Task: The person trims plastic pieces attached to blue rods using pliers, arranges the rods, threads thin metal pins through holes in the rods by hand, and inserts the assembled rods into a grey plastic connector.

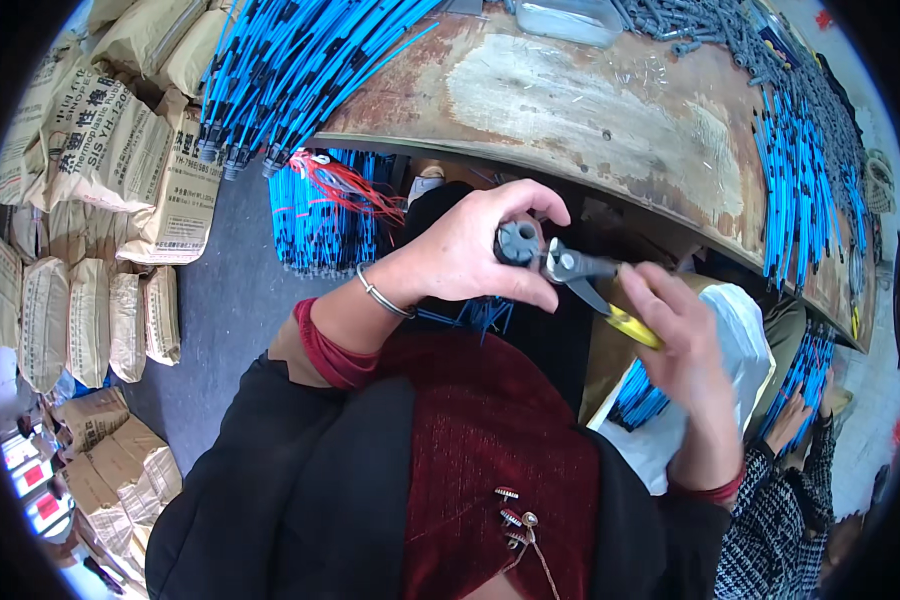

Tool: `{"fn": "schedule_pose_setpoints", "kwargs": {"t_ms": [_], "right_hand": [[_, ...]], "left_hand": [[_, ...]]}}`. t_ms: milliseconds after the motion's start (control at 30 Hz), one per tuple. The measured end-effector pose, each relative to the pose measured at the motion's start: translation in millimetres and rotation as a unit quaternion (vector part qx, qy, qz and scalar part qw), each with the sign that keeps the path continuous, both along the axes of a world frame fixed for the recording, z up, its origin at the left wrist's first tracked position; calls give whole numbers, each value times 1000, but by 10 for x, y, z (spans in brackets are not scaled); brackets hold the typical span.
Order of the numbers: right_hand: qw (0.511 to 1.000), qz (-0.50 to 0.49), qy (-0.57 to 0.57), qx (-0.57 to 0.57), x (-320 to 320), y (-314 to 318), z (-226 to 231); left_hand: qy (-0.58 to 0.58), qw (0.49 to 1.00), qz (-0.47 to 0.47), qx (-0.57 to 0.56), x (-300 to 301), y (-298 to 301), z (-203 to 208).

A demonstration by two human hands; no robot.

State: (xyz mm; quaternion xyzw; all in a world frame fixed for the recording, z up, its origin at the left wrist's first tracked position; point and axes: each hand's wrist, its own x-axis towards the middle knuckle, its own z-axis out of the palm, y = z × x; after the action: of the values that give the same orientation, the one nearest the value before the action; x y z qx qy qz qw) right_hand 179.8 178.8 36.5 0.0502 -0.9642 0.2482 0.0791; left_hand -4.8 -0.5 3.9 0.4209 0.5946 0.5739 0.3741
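Over my lap, my left hand (470, 245) curls its fingers and thumb around a dark grey ribbed plastic fitting (519, 242) with a round hole in its end. Just right of it is a pair of cutting pliers (570, 265) with a metal head and yellow-and-black handles. My right hand (680, 335), slightly blurred, grips the handles. The pliers' head lies right beside the fitting, near my left thumb; whether they touch I cannot tell. My palm hides the fitting's far end.
Ahead stands a worn wooden table (570, 95) carrying blue rods (310, 70), a clear plastic box (568, 20) and grey fittings (685, 25). Paper sacks (85, 150) are stacked at left. A white-lined box (715, 400) sits at my right, beside another person's hands (790, 420).
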Motion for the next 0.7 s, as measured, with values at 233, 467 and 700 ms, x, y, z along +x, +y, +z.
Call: {"fn": "schedule_pose_setpoints", "kwargs": {"t_ms": [233,467,700], "right_hand": [[576,99,-528,-616,157,131,-395],[971,9,-168,-169,30,42,56],[836,-9,-366,-409,151,161,-53]], "left_hand": [[38,989,-136,51,-10,82,-129],[28,998,-47,29,-32,109,-132],[13,978,-182,101,-4,146,-193]]}}
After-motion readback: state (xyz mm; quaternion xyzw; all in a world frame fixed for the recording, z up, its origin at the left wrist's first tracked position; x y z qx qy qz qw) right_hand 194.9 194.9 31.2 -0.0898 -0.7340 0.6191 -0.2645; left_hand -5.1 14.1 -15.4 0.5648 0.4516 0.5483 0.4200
